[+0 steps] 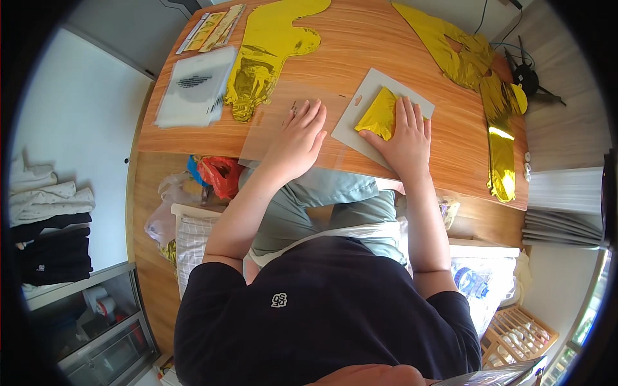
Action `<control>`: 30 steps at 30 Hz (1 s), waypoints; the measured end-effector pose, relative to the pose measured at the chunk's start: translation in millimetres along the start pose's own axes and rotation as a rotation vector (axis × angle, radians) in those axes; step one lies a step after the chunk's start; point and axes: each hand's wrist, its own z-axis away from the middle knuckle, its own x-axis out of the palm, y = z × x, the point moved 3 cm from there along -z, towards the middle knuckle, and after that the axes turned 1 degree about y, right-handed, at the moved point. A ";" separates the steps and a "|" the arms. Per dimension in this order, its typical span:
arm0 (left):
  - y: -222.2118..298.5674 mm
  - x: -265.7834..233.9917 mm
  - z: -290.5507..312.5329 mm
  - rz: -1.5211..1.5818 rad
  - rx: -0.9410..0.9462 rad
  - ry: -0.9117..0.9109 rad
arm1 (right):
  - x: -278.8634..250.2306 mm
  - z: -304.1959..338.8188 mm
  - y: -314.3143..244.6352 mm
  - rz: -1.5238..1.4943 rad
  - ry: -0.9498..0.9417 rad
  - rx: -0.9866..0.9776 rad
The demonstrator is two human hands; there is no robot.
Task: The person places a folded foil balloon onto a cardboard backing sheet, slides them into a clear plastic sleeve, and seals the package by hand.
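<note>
Beneath my right hand (407, 139) lies a folded gold foil balloon (378, 114), pressed flat on a grey-white card (368, 83) with a hang hole. The fingers of that hand are stretched out, and its thumb rests along the foil's near edge. My left hand (297, 143) lies flat, fingers extended, on a clear plastic bag (259, 143) at the table's near edge. The bag's right end reaches toward the card; whether the card's edge overlaps it I cannot tell.
A stack of clear bags (196, 90) and printed cards (211, 29) sit at the left of the wooden table (360, 38). Flat gold foil balloons lie at the back (277, 26) and along the right (450, 48). A black router-like device (524, 78) stands at the right edge.
</note>
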 end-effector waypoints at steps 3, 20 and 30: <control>-0.2 -5.2 0.0 0.049 -0.027 -0.007 | 1.5 0.6 0.5 -0.004 0.018 -0.002; 23.2 9.5 -14.7 0.120 -0.158 0.019 | -0.5 10.5 2.2 -0.026 -0.029 -0.063; 37.0 21.7 -21.8 -0.030 -0.122 0.125 | -14.5 45.0 -1.3 -0.071 -0.083 -0.190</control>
